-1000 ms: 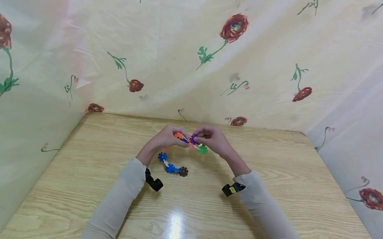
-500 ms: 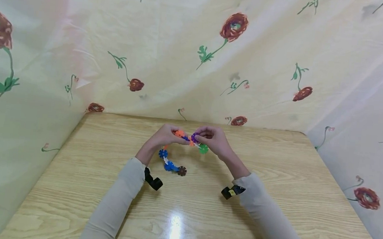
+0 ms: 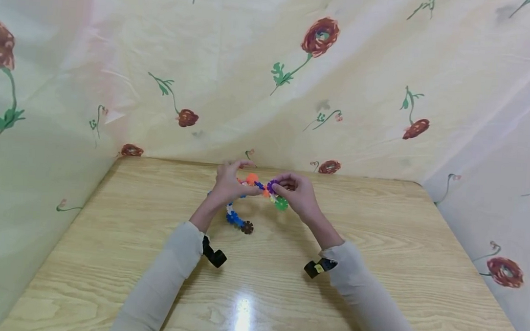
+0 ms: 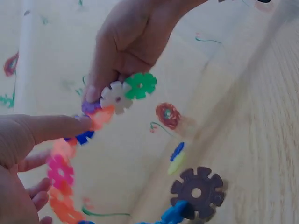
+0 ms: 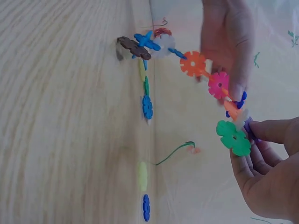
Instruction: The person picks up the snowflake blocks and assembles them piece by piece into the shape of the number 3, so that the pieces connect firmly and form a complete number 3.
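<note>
A curved chain of notched plastic snowflake discs hangs between the hands. My right hand pinches a purple disc between thumb and fingers; a green disc and a white disc are beside it. My left hand has its fingers spread apart and raised, with the thumb stretched along the chain by a dark blue disc. Orange discs and a pink disc follow. The brown disc ends the chain, joined to a blue disc. My left hand partly hides the chain's middle.
The wooden table lies under both hands. A flower-patterned cloth rises behind its back edge and at the sides. In the right wrist view a pale yellow disc and a blue disc show edge-on; I cannot tell whether they join the chain.
My left hand has spread its fingers and lifted them off the orange disc. The brown end has swung up and slightly left. My right hand keeps its pinch, nearly still.
</note>
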A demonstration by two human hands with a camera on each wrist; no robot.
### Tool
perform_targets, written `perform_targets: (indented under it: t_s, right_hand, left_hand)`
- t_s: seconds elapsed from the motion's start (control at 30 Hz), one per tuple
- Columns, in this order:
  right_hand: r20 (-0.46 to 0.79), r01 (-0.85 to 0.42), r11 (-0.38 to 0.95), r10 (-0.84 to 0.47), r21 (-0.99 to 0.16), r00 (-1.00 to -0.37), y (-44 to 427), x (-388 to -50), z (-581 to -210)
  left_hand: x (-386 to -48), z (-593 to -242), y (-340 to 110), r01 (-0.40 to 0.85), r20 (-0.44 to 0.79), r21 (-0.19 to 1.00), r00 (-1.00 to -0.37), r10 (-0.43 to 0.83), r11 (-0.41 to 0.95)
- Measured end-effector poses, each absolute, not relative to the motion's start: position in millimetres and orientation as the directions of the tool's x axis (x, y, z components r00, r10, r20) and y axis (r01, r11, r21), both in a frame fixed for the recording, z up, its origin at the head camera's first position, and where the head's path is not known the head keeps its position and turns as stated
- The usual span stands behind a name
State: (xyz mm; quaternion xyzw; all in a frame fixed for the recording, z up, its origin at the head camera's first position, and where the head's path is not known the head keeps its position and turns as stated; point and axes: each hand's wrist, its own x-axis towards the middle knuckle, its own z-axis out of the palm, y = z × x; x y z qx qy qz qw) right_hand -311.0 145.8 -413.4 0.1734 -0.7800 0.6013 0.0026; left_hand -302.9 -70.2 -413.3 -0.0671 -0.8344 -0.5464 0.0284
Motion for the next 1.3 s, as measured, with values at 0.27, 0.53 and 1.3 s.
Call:
perform_targets:
  t_s: [0.27,0.53,1.3]
  right_hand:
    - [0.214,-0.254,0.177,-0.218,-0.951,-0.952,147.2,-311.2,-417.1]
    - [0.209,-0.245,0.182,-0.197,-0.952,-0.958,142.8,-309.2,-418.1]
    - [0.248,-0.376,0.340,-0.362,-0.862,-0.898,148.6,-321.6,-403.3]
  left_hand:
    - [-285.9,-404.1,-61.5,0.079,0.060,0.940,-0.996,0.068,0.333]
    - [-288.4,-419.4,-43.4,-0.092,-0.095,0.995,-0.984,0.153,0.023]
    - [-291.5,-415.7,-50.9,-0.157,-0.177,0.981,-0.965,0.194,0.116]
